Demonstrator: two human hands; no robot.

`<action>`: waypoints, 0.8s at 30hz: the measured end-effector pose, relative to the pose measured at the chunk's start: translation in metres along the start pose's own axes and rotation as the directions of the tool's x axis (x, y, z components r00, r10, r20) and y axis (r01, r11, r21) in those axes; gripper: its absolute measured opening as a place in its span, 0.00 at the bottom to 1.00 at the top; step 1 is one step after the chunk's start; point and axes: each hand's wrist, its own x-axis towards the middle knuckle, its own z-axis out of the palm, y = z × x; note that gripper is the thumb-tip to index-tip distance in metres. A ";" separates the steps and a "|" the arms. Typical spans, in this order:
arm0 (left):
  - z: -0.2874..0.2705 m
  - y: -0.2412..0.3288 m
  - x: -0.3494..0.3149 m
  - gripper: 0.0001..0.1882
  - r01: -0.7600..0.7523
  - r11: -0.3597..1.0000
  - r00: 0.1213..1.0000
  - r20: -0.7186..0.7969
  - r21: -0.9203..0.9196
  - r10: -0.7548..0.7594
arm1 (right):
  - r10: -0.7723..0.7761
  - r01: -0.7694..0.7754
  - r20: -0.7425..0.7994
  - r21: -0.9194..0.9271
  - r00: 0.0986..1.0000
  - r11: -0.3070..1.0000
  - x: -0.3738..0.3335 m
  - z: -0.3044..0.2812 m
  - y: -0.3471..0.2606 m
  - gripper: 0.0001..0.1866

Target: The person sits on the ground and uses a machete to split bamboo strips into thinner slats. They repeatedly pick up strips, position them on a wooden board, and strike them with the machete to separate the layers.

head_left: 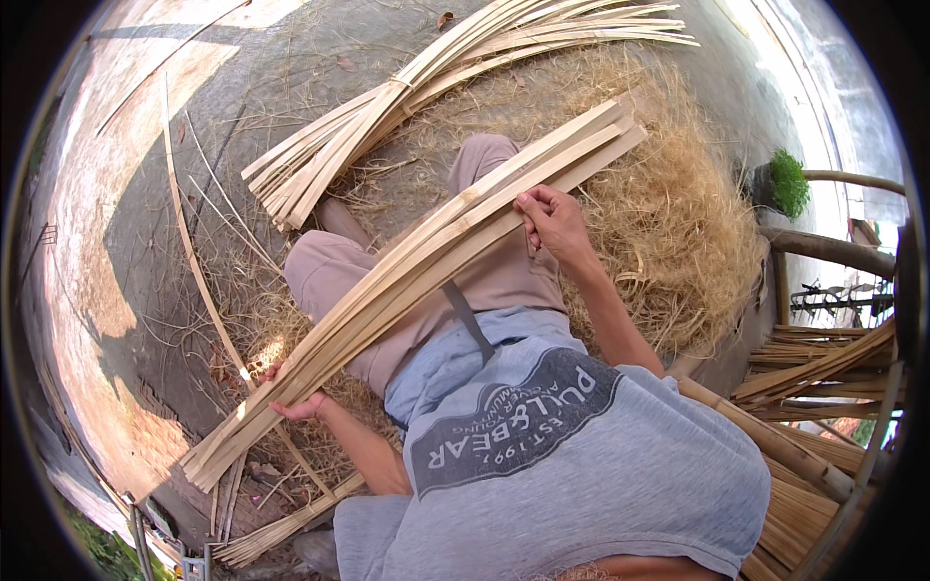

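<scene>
A long sheaf of flat, pale bamboo strips (387,281) lies slantwise across my lap, from lower left to upper right. My left hand (298,402) is wrapped round its lower-left end, with the fingertips showing on the far side. Near the upper-right end, my right hand (554,223) is closed with thumb and fingers pinching the edge of the strips. From under the sheaf a flat grey strip (469,320) runs down over my lap; its other end is hidden.
A tied bundle of bamboo strips (387,97) lies on the concrete floor beyond my knees. Curly shavings (668,223) heap up at the right. Loose long strips (199,261) lie at the left. More bamboo (814,368) and a green plant (790,184) are at far right.
</scene>
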 end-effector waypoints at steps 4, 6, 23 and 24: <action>0.002 -0.003 -0.001 0.33 -0.039 0.998 0.999 0.004 0.053 0.039 | -0.196 0.247 -0.349 0.105 0.916 0.963 0.017 -0.019 0.000 0.12; 0.005 -0.004 -0.003 0.33 -0.047 0.997 0.999 -0.022 0.060 0.048 | -0.201 0.271 -0.398 0.128 0.895 0.954 0.022 -0.028 -0.005 0.12; 0.002 -0.002 -0.001 0.34 -0.019 0.998 0.999 -0.038 -0.057 0.017 | 0.177 -0.223 0.184 0.267 0.967 0.937 -0.034 0.087 0.021 0.14; 0.002 -0.003 -0.001 0.34 -0.025 1.000 0.999 -0.032 -0.008 0.025 | 0.184 -0.232 0.190 0.279 0.964 0.932 -0.035 0.088 0.023 0.13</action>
